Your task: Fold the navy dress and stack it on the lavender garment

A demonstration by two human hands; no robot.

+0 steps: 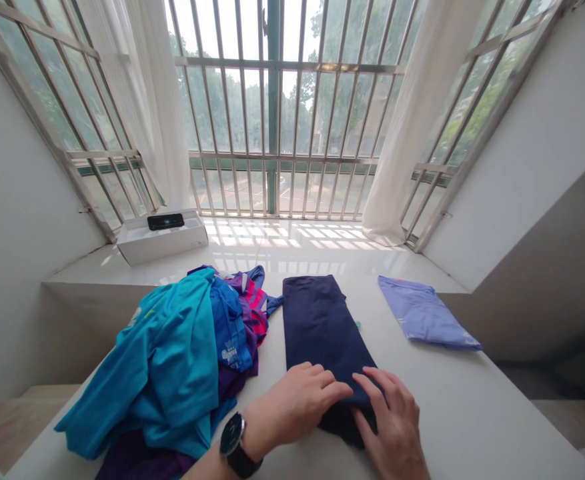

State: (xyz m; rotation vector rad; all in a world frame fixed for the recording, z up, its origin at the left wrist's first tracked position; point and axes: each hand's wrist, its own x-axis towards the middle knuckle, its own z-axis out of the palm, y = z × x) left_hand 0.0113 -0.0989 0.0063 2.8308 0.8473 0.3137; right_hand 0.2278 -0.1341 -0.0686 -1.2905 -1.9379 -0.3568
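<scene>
The left hand (292, 407) and the right hand (392, 420) are both lying open on the near end of a folded navy garment (322, 333), with their fingers spread and pressing down. Neither hand is clamping the cloth. The hands are staying just apart, and their fingertips are almost meeting over the fold. A black wristwatch (232, 440) is sitting on the left wrist.

The navy garment is lying lengthwise across the middle of the white worktop (452, 413), stretching from near the front edge toward the far edge. Along its left side, a heap of clothes (232, 333) is piled toward the front left corner, with a teal shirt (172, 360) on top and blue and pink-striped pieces showing beneath. A folded lilac garment (425, 313) is lying near the right edge, well apart from the hands. Beyond the worktop, a white box (162, 243) is sitting on the window ledge with a dark object (165, 221) on top, and sheer white curtains (412, 133) are hanging beside the barred window (277, 113).
</scene>
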